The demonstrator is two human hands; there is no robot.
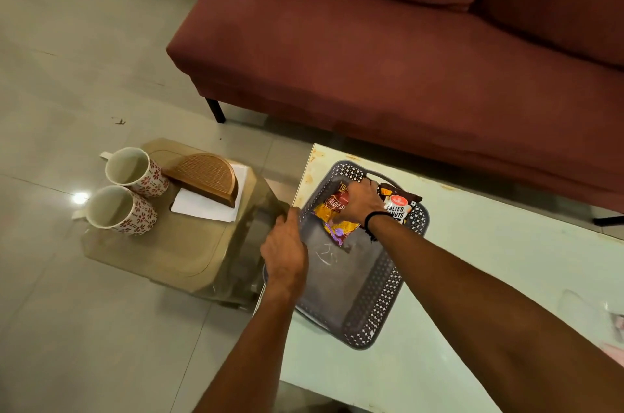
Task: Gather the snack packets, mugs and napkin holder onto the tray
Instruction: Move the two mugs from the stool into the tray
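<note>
A grey perforated tray lies on the white table. Inside its far end lie a red and yellow snack packet and a salted peanuts packet. My right hand rests on the red packet, fingers curled on it. My left hand grips the tray's left rim. Two white mugs with red flowers stand on a beige stool to the left. Beside the mugs sits a brown half-round napkin holder with white napkins.
A dark red sofa stands behind the table, one black leg near the stool. Tiled floor surrounds the stool. A clear wrapper lies at the table's right edge.
</note>
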